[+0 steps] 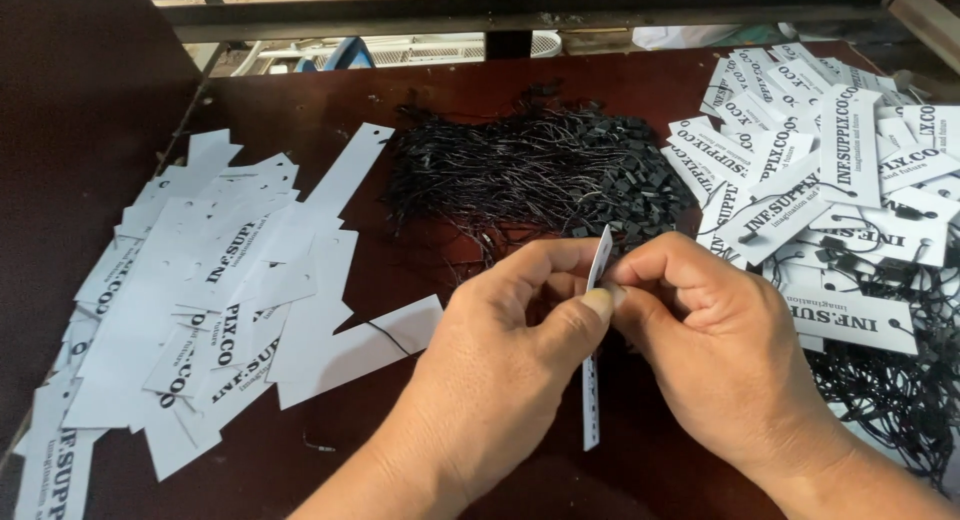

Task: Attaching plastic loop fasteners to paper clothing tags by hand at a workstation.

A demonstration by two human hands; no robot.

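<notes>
Both hands meet low centre: left hand [500, 350] and right hand [715, 345] pinch a white paper hang tag [594, 350], edge-on, upright between the fingertips, above the dark brown wooden table [470, 90]. Behind it: heap of black string loops with plastic locks [540, 175]. Left: loose unstrung white tags [200, 290]. Right: pile of strung tags [840, 190].

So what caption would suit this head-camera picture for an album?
Both hands, left hand and right hand, pinch a white paper tag edge-on above black string fasteners.
</notes>
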